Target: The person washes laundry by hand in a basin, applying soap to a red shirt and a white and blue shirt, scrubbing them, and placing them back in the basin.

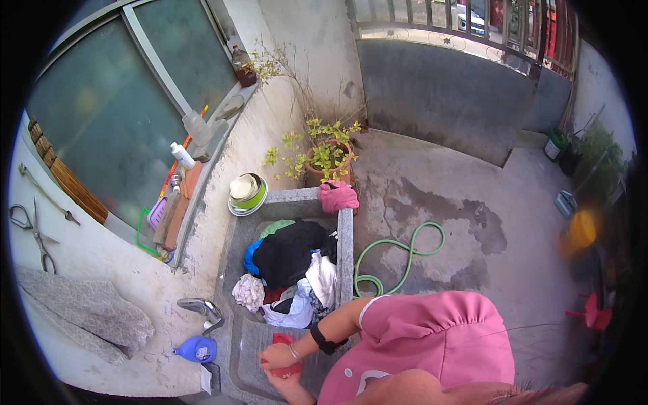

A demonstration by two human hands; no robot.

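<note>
My right hand [279,356], with a bracelet at the wrist and a black band farther up the forearm, presses down on a red cloth [288,372]. Below it my left hand [284,386] grips the same cloth from its lower side. Both hands are over the ribbed washboard part [253,336] of a grey stone laundry sink [346,253]. In the sink's other basin lies a heap of laundry: a black garment [288,255], white garments [321,276], a crumpled pale pink cloth [248,292], and blue and green pieces at the edge.
A chrome faucet [205,310] and a blue detergent bottle [197,349] stand by the wall. Stacked bowls [247,192] and a pink cloth [338,197] rest on the rim. A green hose [410,253] loops over the concrete floor beside a potted plant [329,162].
</note>
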